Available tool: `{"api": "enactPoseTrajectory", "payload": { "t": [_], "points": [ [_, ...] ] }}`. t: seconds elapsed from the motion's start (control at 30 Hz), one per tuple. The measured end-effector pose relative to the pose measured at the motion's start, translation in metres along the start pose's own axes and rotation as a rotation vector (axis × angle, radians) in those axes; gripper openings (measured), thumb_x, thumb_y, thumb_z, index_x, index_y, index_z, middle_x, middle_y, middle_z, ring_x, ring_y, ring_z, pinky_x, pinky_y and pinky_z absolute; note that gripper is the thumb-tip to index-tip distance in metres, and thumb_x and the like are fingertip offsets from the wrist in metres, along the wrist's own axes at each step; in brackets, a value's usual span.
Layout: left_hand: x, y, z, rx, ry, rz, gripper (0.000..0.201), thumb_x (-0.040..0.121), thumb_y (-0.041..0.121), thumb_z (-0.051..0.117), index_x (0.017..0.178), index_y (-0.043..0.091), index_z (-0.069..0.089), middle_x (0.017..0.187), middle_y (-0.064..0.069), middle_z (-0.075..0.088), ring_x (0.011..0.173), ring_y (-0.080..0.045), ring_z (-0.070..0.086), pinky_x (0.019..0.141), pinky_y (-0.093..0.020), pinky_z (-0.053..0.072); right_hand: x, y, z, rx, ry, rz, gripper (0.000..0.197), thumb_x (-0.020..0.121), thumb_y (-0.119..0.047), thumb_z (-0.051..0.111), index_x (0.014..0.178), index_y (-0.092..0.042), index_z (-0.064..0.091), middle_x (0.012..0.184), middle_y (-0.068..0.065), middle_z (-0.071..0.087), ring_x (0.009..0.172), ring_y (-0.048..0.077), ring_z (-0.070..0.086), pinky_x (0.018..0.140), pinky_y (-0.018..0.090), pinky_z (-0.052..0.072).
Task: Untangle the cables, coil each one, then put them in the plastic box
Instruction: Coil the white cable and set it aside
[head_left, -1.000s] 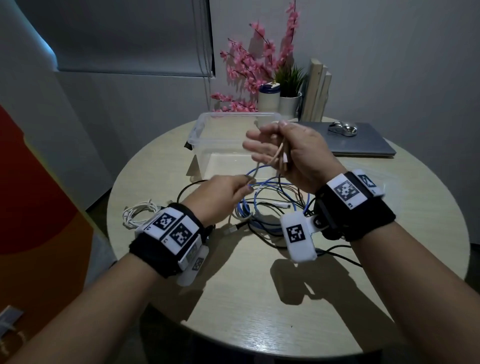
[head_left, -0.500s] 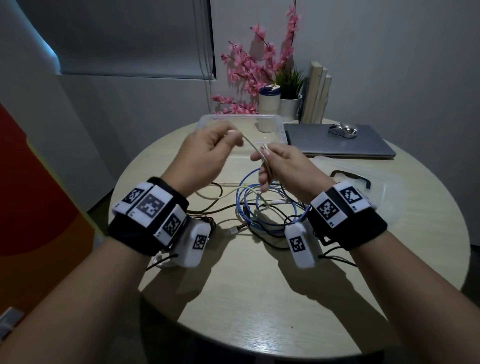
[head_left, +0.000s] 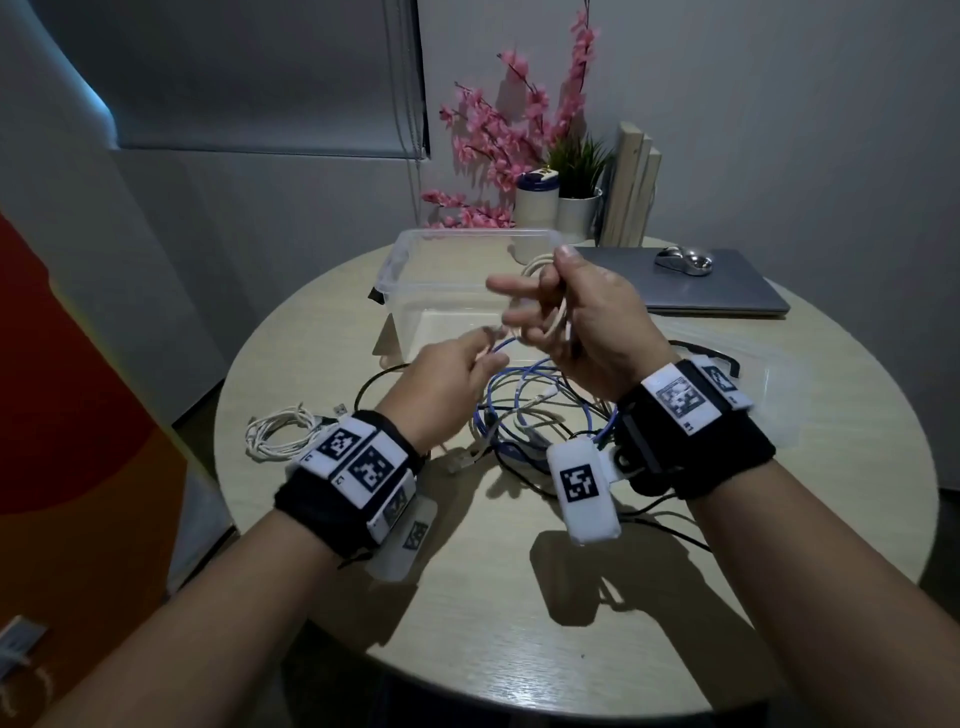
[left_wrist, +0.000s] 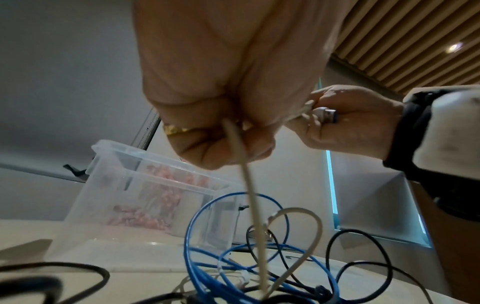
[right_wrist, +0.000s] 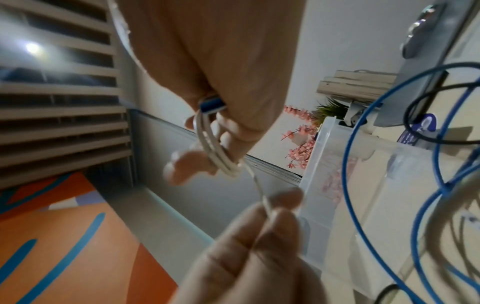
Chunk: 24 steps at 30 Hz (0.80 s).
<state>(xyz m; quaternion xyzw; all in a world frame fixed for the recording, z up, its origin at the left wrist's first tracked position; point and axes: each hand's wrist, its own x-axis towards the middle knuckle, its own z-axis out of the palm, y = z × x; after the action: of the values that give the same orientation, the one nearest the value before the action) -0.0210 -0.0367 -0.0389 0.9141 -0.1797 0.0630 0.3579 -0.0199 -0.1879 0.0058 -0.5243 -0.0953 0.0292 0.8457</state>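
While the right hand grips white cable loops above the plastic box, the left hand pinches its tail; coiling continues, likely another wrap next
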Motion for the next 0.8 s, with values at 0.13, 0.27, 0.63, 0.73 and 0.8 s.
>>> {"api": "enactPoseTrajectory", "payload": {
  "t": [0.13, 0.27, 0.63, 0.73, 0.8],
  "points": [
    [-0.009, 0.001, 0.001, 0.007, -0.201, -0.038, 0.018, 0.096, 0.027, 0.053, 0.112, 0.020, 0.060, 0.060, 0.006, 0.053, 0.050, -0.010, 0.053, 0.051, -0.015, 0.041, 0.007, -0.001, -0.003, 0.038, 0.102, -0.068, 0.034, 0.103, -0.023, 0.034, 0.078, -0.007, 0.051, 0.118, 0.026, 0.061, 0.107, 0.031, 0.064, 0.085, 0.040, 0.056],
    [-0.015, 0.003, -0.009, -0.042, -0.357, -0.045, 0.009, 0.089, 0.025, 0.065, 0.090, 0.016, 0.063, 0.072, -0.005, 0.069, 0.059, -0.011, 0.062, 0.061, -0.021, 0.047, 0.014, 0.008, -0.013, -0.218, 0.165, -0.177, 0.026, 0.101, -0.017, 0.043, 0.083, -0.010, 0.061, 0.081, 0.014, 0.057, 0.072, 0.020, 0.054, 0.067, 0.031, 0.045],
    [0.002, 0.015, -0.044, 0.054, 0.132, 0.119, 0.015, 0.094, 0.028, 0.057, 0.082, 0.023, 0.064, 0.068, 0.008, 0.066, 0.058, 0.008, 0.052, 0.071, -0.023, 0.042, 0.009, 0.023, -0.022, -1.028, 0.005, -0.084, 0.023, 0.100, -0.027, 0.039, 0.082, -0.020, 0.051, 0.084, 0.006, 0.068, 0.081, 0.023, 0.066, 0.083, 0.047, 0.051],
    [0.011, 0.016, -0.048, -0.056, 0.282, 0.099, 0.013, 0.095, 0.023, 0.056, 0.083, 0.021, 0.061, 0.070, -0.002, 0.067, 0.047, 0.002, 0.053, 0.057, -0.016, 0.043, 0.004, 0.025, -0.017, -1.007, -0.075, -0.088, 0.028, 0.101, -0.035, 0.035, 0.082, -0.022, 0.051, 0.069, 0.000, 0.058, 0.062, 0.019, 0.059, 0.073, 0.049, 0.053],
    [0.014, 0.015, -0.047, -0.134, 0.325, 0.093, 0.012, 0.095, 0.018, 0.056, 0.086, 0.015, 0.061, 0.072, -0.008, 0.066, 0.047, -0.006, 0.057, 0.048, -0.018, 0.047, 0.002, 0.028, -0.015, -1.013, -0.103, -0.099, 0.038, 0.098, -0.047, 0.037, 0.083, -0.016, 0.053, 0.065, -0.008, 0.048, 0.059, 0.013, 0.049, 0.063, 0.040, 0.046]
  ]
}}
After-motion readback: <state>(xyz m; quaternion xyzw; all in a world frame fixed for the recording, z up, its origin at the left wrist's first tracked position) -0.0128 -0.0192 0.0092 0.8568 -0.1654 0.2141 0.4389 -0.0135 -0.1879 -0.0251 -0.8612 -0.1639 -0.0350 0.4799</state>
